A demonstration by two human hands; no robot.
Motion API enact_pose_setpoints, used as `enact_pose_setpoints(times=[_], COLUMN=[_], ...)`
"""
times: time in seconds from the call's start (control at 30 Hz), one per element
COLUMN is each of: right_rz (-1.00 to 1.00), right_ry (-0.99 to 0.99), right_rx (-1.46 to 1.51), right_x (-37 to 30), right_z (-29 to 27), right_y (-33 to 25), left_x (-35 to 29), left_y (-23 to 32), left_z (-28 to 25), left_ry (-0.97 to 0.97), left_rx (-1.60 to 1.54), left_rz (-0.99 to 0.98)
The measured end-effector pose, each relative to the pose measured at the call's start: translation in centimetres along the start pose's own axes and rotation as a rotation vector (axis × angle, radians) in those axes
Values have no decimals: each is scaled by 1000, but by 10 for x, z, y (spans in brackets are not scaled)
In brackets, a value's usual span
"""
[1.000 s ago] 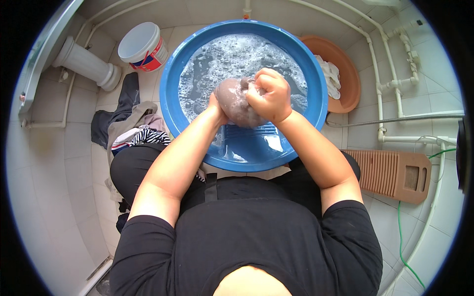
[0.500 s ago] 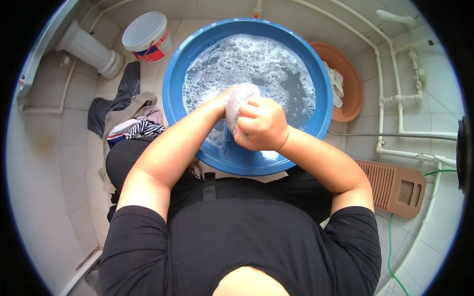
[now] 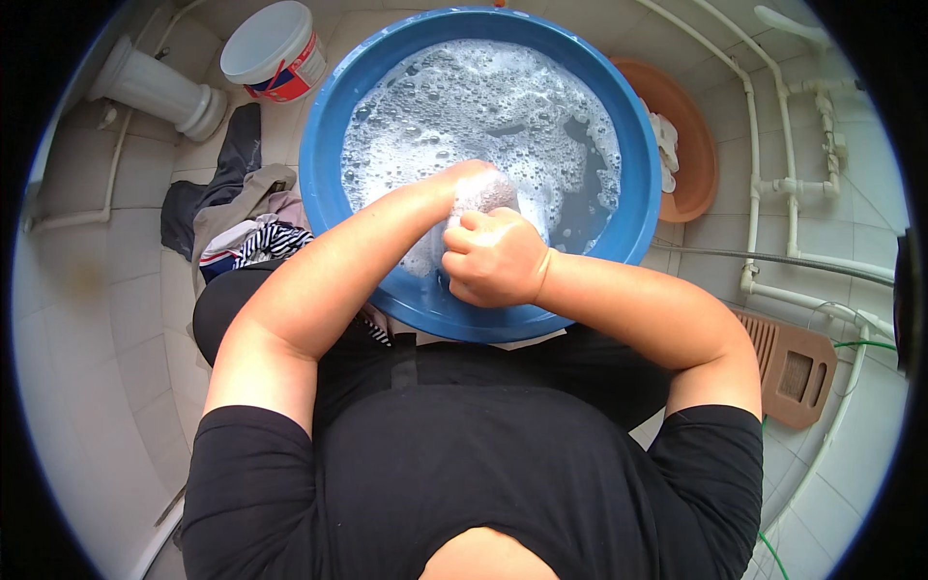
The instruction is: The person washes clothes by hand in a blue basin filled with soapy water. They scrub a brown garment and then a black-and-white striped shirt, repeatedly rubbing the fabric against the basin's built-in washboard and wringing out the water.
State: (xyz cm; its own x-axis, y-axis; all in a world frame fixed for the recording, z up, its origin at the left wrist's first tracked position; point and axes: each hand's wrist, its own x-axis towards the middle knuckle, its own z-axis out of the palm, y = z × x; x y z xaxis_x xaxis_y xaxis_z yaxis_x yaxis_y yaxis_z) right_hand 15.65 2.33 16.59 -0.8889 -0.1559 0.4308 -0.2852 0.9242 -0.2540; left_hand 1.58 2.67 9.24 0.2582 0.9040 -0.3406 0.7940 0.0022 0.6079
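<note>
A wet, pale greyish cloth (image 3: 486, 192), covered in suds, is bunched between my hands over the near half of a big blue basin (image 3: 327, 124). My right hand (image 3: 495, 259) is curled into a fist, closed on the near part of the cloth. Beside it, on the far left side of the cloth, my left hand (image 3: 466, 176) is against the fabric, its fingers hidden under cloth and foam. Soapy water (image 3: 464, 106) with white bubbles fills the basin. What garment the cloth is, I cannot make out.
Clothes (image 3: 237, 208) lie piled on the floor at the left, with a white bucket (image 3: 269, 48) behind them. An orange-brown basin (image 3: 698, 159) holding white cloth stands right of the blue one. A brown washboard (image 3: 797, 377) and white wall pipes (image 3: 752, 184) are at the right.
The bunched cloth is now lower and more hidden between my hands; my right fist has slid slightly left. The view has shifted a little, so the basin sits higher in the picture.
</note>
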Motion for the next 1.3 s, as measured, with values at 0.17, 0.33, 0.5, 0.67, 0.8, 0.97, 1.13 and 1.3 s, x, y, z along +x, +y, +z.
enact_pose_setpoints(times=[0.17,0.33,0.5,0.67,0.8,0.97,1.13,1.3], right_rz=[-4,-15,14,57,60,66,114,280], right_ry=[-113,-180,-176,-168,-139,-65,-49,-6], right_rx=[17,13,37,34,5,-47,-118,-143], right_x=[-2,-3,-3,-3,-1,-1,-5,-14], right_z=[-3,3,7,11,12,15,14,-5], right_y=[1,6,10,12,12,8,3,-11], left_x=[12,3,0,1,0,4,6,-6], left_y=[9,40,36,34,32,30,21,9], left_z=[-2,-27,-26,-26,-27,-26,-18,-1], left_ry=[-200,-249,-252,-257,-248,-234,-141,93], left_rx=[-193,-97,-80,-80,-91,-103,-180,-475], left_rz=[-204,-313,-341,-348,-357,-377,-392,-241])
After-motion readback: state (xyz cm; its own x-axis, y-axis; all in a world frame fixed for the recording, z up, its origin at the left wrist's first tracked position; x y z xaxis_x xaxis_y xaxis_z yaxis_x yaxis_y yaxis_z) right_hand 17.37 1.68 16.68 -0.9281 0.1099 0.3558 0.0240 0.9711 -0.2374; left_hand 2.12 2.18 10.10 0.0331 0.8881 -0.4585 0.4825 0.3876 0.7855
